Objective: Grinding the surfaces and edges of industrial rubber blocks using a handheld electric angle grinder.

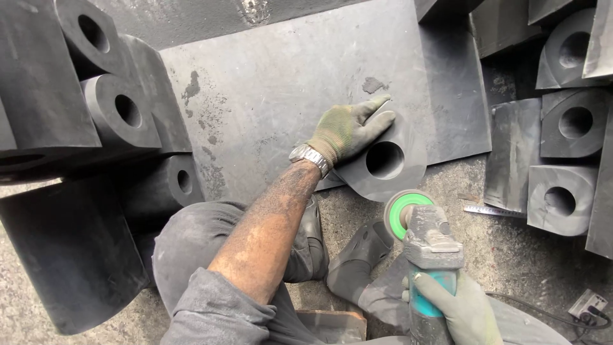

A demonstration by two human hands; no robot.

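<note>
A: Item one, the grips?

B: Right hand, gloved, grip closed round the teal handle of a grinder. The grinder's grey head points away from the person; its disc, green-centred, stands on edge just beside the near rim of a block.

A: And the left?

B: Left hand, in a green-grey glove, lies flat on top of that block, fingers spread and together with the thumb pressing down, not wrapped round anything. A metal watch sits on the wrist; the forearm is bare and dusty.

A: The block itself?

B: Dark grey, rounded at the near end, one round hole through it. It lies on a large dark sheet on the floor, straight ahead of the grinder, between the two hands.

A: Labels or packages?

B: None legible. A steel ruler lies on the floor right of the disc.

A: Surroundings?

B: Stacked blocks of the same kind at left, more blocks at right, each holed. A socket with a cable sits at the lower right. Grey trouser knees and dark shoes are below the block.
</note>
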